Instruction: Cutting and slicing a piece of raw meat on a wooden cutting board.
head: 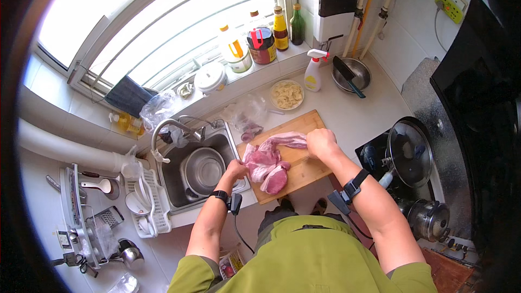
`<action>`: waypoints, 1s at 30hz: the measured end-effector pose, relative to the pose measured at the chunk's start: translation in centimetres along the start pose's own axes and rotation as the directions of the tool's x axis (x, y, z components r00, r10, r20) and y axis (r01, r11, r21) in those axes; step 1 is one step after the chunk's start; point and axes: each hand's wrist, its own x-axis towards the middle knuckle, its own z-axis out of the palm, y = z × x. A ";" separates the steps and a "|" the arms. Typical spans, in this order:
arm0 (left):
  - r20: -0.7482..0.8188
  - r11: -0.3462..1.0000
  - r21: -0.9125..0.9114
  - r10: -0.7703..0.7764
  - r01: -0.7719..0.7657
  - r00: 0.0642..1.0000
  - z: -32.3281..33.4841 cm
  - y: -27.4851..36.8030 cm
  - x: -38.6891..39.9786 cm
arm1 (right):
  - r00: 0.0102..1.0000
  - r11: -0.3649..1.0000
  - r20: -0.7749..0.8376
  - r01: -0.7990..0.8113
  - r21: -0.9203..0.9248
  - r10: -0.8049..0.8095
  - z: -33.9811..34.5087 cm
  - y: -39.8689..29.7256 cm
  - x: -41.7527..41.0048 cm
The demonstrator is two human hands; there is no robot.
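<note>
Raw meat [266, 165] with pale fat lies in folds on a wooden cutting board [311, 173]. My right hand [322, 143] is closed around the end of a long strip of it, over the right part of the board. At the board's left side, beside the sink, my left hand [237, 169] grips the meat's left edge. Its fingertips are partly hidden. Behind the board, a clear plastic bag [249, 108] rests on the counter with a smaller dark red piece of meat [251, 131] at its mouth.
To the left is a steel sink [169, 179] with a metal basin [204, 171] inside. Behind the board stand a plate of pale slices [287, 95], a spray bottle [313, 71] and a steel bowl [358, 69] with a cleaver [346, 71] across it. A lidded pan [409, 152] sits at right.
</note>
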 end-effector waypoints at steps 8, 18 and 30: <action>-0.051 0.866 0.091 0.497 -0.491 0.866 2.2 5.9 -2.6 | 1.000 1.000 -0.016 -0.022 0.021 0.022 0.5 0.8 0.2; 0.075 0.668 0.460 0.628 -0.586 0.775 2.7 6.7 -3.8 | 1.000 1.000 -0.010 -0.015 -0.007 0.015 0.6 0.2 0.0; 0.126 0.627 0.563 0.579 -0.538 0.805 4.1 8.2 -5.4 | 0.998 0.998 -0.052 -0.044 0.049 0.046 0.9 0.3 -0.1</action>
